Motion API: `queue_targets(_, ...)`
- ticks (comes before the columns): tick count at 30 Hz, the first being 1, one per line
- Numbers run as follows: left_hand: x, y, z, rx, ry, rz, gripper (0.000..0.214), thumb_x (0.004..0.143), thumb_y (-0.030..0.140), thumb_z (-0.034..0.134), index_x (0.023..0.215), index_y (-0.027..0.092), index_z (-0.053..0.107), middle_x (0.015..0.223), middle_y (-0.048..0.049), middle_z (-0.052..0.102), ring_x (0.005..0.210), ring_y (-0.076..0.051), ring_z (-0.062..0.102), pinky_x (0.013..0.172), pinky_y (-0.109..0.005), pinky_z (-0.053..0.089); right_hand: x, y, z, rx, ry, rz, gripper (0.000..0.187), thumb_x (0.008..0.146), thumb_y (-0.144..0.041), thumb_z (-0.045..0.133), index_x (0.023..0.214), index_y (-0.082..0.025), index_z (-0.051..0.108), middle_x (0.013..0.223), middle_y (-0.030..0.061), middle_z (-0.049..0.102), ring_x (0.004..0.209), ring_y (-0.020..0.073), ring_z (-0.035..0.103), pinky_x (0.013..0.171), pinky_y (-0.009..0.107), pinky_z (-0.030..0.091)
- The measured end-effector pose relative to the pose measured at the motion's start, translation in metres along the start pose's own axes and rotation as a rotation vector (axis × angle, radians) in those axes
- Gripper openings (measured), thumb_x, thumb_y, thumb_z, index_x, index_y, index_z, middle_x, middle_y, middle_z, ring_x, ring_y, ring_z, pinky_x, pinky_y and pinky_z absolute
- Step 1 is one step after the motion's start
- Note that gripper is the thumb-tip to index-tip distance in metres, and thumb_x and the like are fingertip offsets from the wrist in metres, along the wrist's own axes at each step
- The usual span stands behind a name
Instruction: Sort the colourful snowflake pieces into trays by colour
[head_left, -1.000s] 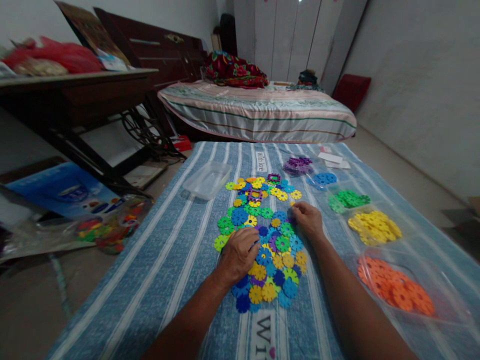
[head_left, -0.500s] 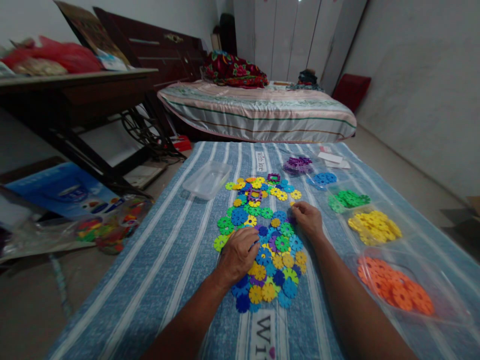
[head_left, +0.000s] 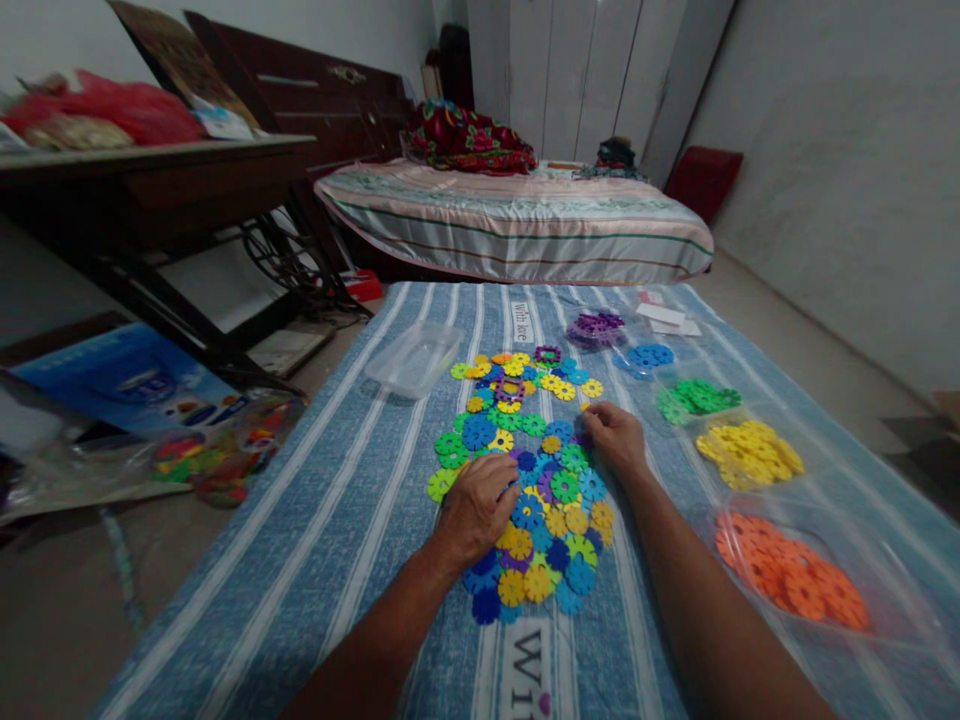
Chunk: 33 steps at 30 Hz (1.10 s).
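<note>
A loose pile of flower-shaped interlocking discs (head_left: 529, 512) in blue, green, yellow and purple lies on the striped cloth. Resting over the pile's left side, my left hand (head_left: 481, 500) has its fingers together and curled down; whatever is under the fingertips is hidden. At the pile's upper right edge, my right hand (head_left: 616, 438) is closed in a pinch, with a small yellow-orange disc (head_left: 585, 407) showing at its fingertips. Two purple square-frame pieces, a nearer one (head_left: 510, 390) and a farther one (head_left: 547, 354), lie among the discs beyond my hands.
Along the right, clear containers hold orange discs (head_left: 791, 572), yellow discs (head_left: 750, 453), green discs (head_left: 701, 397), blue discs (head_left: 649, 358) and purple pieces (head_left: 596, 328). A clear plastic box (head_left: 414, 360) stands left of the pile. White cards (head_left: 667, 318) lie at the far right.
</note>
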<state>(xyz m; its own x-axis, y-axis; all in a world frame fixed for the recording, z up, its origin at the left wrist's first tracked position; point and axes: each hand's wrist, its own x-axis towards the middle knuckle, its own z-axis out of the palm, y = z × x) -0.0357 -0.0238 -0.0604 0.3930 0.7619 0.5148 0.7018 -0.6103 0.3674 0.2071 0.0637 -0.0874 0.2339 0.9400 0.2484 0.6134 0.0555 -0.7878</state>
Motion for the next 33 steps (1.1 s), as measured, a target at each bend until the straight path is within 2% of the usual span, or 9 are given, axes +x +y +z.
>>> queue_targets(33, 0.0021, 0.0007, -0.0017, 0.003, -0.015, 0.001, 0.01, 0.087, 0.017, 0.056, 0.091, 0.019, 0.065, 0.103, -0.0087, 0.073, 0.101, -0.024, 0.067, 0.087, -0.044, 0.054, 0.0006, -0.005, -0.004, -0.034, -0.022, 0.001, 0.03, 0.076, -0.041, 0.051, 0.08, -0.021, 0.072, 0.065, 0.0019, 0.068, 0.061, 0.0178, 0.061, 0.059, 0.027, 0.041)
